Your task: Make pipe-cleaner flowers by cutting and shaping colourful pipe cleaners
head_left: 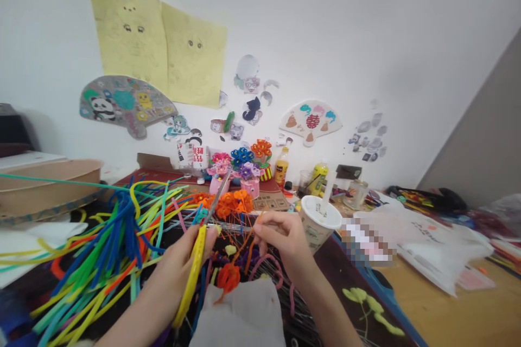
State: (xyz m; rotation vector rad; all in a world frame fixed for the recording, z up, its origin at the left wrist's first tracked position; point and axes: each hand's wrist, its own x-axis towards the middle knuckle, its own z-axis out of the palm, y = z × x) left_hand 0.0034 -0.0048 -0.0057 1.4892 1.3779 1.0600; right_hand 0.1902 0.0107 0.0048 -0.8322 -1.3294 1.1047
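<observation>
My left hand [181, 265] is closed around yellow-handled scissors [199, 252], whose blades point up and away toward a cluster of orange pipe-cleaner flowers [232, 203]. My right hand [280, 236] pinches thin orange stems that run up to those flowers. Just below my hands lie a small orange flower [228, 276] and a white cloth [244, 314].
A heap of loose pipe cleaners [106, 244] in green, blue and yellow fills the left. A paper cup with lid and straw [319, 219] stands right of my right hand. Finished flower pots [244, 165], bottles and jars line the back wall. A white plastic bag [431, 244] lies on the right.
</observation>
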